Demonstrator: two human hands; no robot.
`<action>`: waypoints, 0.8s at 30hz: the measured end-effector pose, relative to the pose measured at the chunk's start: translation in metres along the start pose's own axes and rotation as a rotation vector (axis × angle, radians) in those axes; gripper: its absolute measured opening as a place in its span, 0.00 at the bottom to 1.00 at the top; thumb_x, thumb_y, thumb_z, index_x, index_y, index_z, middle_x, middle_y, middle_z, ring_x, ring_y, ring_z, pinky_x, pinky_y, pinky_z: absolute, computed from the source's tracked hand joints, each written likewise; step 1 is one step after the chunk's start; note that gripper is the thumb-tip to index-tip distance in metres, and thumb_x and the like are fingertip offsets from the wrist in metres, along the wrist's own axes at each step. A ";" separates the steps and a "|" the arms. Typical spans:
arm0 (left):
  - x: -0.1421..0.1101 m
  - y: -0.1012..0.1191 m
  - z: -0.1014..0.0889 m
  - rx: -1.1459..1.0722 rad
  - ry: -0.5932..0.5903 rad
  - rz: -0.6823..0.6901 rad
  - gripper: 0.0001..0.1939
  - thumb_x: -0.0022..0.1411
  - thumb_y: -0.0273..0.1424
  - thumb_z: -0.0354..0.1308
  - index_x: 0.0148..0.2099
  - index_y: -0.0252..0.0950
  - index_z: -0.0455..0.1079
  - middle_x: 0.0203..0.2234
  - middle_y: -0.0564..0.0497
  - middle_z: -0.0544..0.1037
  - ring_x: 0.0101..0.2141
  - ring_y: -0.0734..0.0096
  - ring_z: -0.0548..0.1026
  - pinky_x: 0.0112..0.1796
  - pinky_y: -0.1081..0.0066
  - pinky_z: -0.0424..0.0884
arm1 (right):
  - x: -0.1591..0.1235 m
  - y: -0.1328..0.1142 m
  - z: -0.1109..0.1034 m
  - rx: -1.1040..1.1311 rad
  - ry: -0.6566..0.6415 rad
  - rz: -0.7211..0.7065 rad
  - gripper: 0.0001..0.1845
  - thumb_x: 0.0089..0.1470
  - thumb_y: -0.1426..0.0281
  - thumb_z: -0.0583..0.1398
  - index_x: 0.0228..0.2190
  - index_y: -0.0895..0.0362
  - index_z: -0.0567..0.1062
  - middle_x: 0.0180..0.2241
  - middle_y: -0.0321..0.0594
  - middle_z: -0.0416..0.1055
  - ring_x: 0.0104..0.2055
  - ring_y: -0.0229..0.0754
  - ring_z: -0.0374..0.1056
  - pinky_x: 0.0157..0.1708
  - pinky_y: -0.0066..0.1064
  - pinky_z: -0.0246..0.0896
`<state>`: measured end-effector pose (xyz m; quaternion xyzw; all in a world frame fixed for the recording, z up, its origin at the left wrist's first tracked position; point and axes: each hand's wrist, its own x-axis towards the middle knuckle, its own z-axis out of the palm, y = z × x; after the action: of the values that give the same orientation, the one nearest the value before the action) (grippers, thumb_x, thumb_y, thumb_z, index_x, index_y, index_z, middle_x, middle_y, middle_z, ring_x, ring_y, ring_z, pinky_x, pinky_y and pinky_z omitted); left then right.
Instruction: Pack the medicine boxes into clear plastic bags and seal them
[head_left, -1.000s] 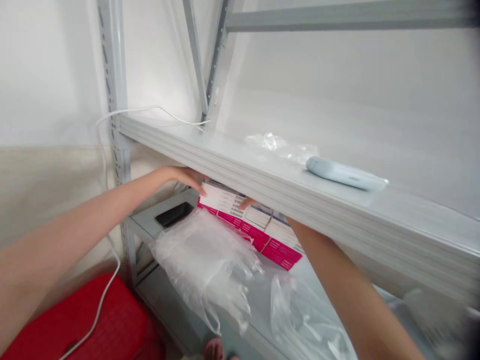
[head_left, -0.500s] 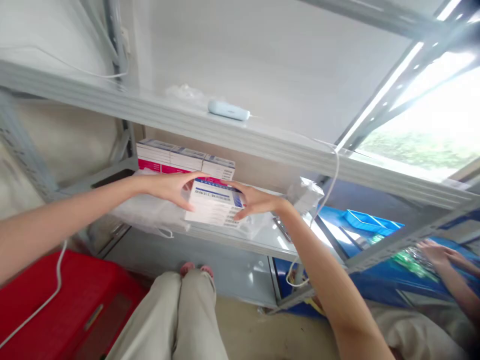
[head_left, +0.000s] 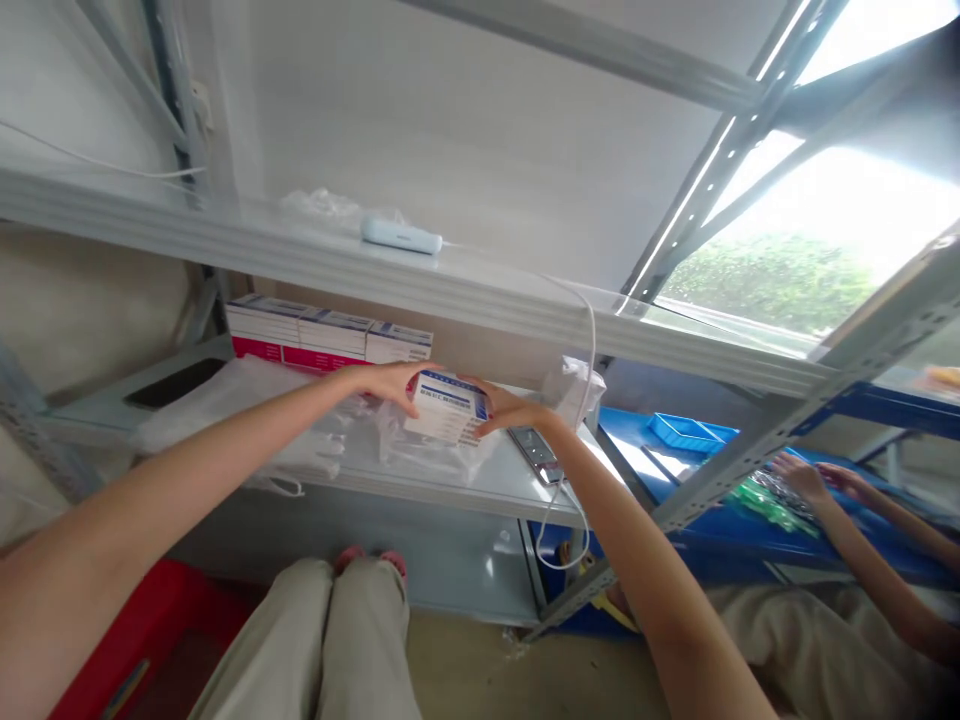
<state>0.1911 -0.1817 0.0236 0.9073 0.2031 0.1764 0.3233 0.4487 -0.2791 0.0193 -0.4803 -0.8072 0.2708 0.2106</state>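
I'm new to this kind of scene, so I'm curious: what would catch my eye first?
Probably the white cartons with blue print, held between the left hand and right hand above the grey metal shelf. Behind them, to the left, runs a row of white-and-magenta boxes. Far right, another person's hands stand out over a bright blue table.

Bright daylight glares through the window at far right; we see slight blur and bowed edges.
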 end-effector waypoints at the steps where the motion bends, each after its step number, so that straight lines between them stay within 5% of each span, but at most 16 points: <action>1: -0.001 -0.005 0.001 -0.038 -0.004 -0.007 0.50 0.31 0.29 0.72 0.60 0.38 0.62 0.52 0.46 0.72 0.51 0.54 0.70 0.50 0.67 0.64 | 0.003 0.005 0.004 0.011 -0.028 -0.018 0.59 0.31 0.68 0.72 0.63 0.55 0.53 0.62 0.48 0.55 0.62 0.51 0.54 0.62 0.40 0.49; 9: -0.009 -0.035 0.014 -0.085 -0.004 -0.052 0.51 0.33 0.29 0.72 0.62 0.39 0.59 0.56 0.44 0.69 0.54 0.54 0.68 0.53 0.65 0.63 | 0.019 0.037 0.028 -0.100 -0.046 -0.047 0.61 0.31 0.65 0.73 0.63 0.58 0.52 0.63 0.52 0.51 0.63 0.54 0.50 0.63 0.43 0.43; 14: -0.006 -0.061 0.036 -0.024 0.019 -0.030 0.54 0.37 0.31 0.71 0.66 0.38 0.52 0.60 0.40 0.63 0.57 0.53 0.64 0.56 0.64 0.59 | 0.021 0.057 0.047 -0.242 0.003 0.053 0.63 0.32 0.66 0.72 0.64 0.58 0.48 0.62 0.54 0.53 0.62 0.57 0.50 0.61 0.46 0.43; 19: -0.013 -0.086 0.058 0.067 -0.005 -0.173 0.58 0.33 0.32 0.72 0.66 0.37 0.50 0.63 0.35 0.56 0.62 0.47 0.56 0.59 0.60 0.53 | 0.008 0.080 0.071 -0.256 0.081 0.221 0.65 0.33 0.70 0.71 0.65 0.56 0.41 0.63 0.55 0.46 0.64 0.58 0.45 0.61 0.47 0.45; 22: -0.020 -0.095 0.063 0.121 0.033 -0.185 0.58 0.34 0.33 0.72 0.66 0.37 0.49 0.64 0.35 0.52 0.63 0.47 0.51 0.60 0.59 0.50 | -0.001 0.086 0.079 -0.178 0.137 0.335 0.59 0.37 0.77 0.66 0.65 0.57 0.42 0.63 0.56 0.46 0.60 0.53 0.55 0.59 0.43 0.51; 24: -0.024 -0.098 0.064 0.157 0.073 -0.204 0.55 0.32 0.32 0.72 0.63 0.37 0.53 0.62 0.36 0.56 0.62 0.45 0.54 0.58 0.59 0.53 | -0.006 0.087 0.081 -0.151 0.234 0.401 0.49 0.41 0.80 0.62 0.63 0.58 0.52 0.61 0.54 0.50 0.56 0.49 0.61 0.56 0.39 0.55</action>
<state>0.1743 -0.1568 -0.0924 0.8975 0.3190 0.1589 0.2597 0.4604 -0.2697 -0.0984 -0.6733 -0.6839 0.1885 0.2082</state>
